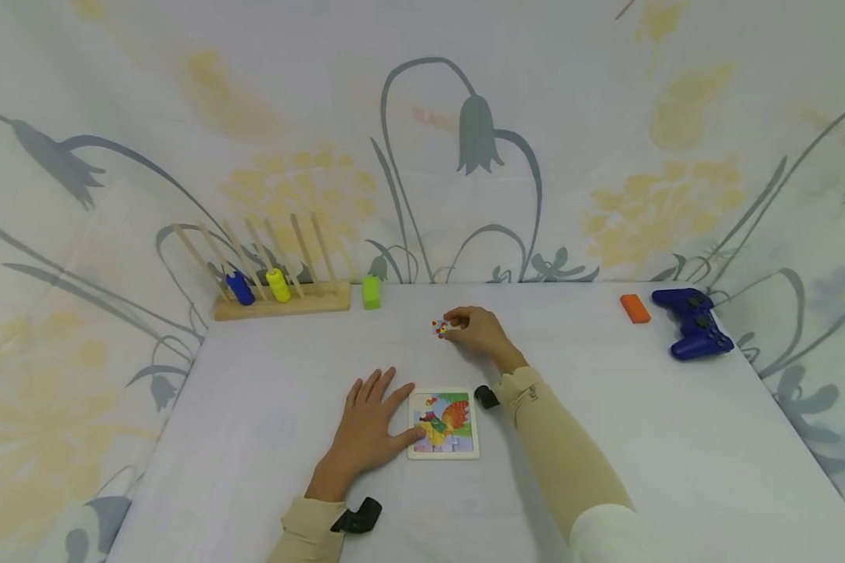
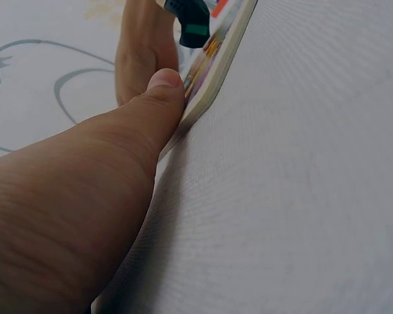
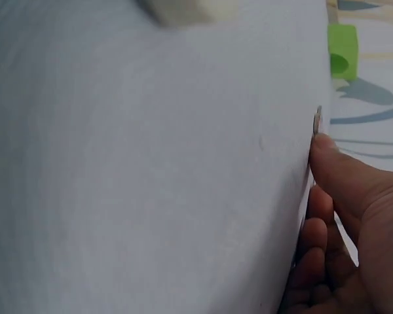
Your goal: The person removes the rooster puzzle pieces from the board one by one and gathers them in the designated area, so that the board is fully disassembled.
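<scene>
A small jigsaw puzzle in a white square frame lies in the middle of the table, with a colourful picture of a bird. My left hand rests beside it, fingers spread, its thumb reaching over the left side onto the picture; the left wrist view shows the thumb at the frame's edge. Farther back, my right hand pinches a puzzle piece with red and yellow print between thumb and fingers. In the right wrist view the piece appears edge-on at the thumb tip.
At the back left stands a wooden peg rack carrying blue rings and yellow rings. Beside it is a green block. An orange block and a blue game controller lie at the back right. Patterned cloth hangs behind.
</scene>
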`<state>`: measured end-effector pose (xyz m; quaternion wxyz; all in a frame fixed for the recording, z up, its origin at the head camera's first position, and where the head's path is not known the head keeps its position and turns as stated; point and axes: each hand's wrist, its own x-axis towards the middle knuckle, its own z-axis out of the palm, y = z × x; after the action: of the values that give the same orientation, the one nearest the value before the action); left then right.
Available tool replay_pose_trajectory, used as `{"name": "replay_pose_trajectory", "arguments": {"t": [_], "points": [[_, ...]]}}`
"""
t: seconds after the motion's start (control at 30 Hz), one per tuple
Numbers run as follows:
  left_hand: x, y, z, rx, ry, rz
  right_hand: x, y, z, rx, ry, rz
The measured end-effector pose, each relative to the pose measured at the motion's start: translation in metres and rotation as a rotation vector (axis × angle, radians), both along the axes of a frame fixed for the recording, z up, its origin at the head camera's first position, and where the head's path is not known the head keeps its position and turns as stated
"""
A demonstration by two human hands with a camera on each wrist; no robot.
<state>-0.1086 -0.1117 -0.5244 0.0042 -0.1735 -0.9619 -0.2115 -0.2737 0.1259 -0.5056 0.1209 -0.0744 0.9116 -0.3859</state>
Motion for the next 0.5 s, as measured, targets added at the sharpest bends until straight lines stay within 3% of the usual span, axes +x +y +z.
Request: {"name": "replay_pose_trajectory", "arguments": {"t": [0.5], "points": [[0.0003, 0.0001, 0.0023, -0.017, -0.024, -0.001, -0.0049, -0.0096, 0.0038, 0.023, 0.004, -0.054]]}}
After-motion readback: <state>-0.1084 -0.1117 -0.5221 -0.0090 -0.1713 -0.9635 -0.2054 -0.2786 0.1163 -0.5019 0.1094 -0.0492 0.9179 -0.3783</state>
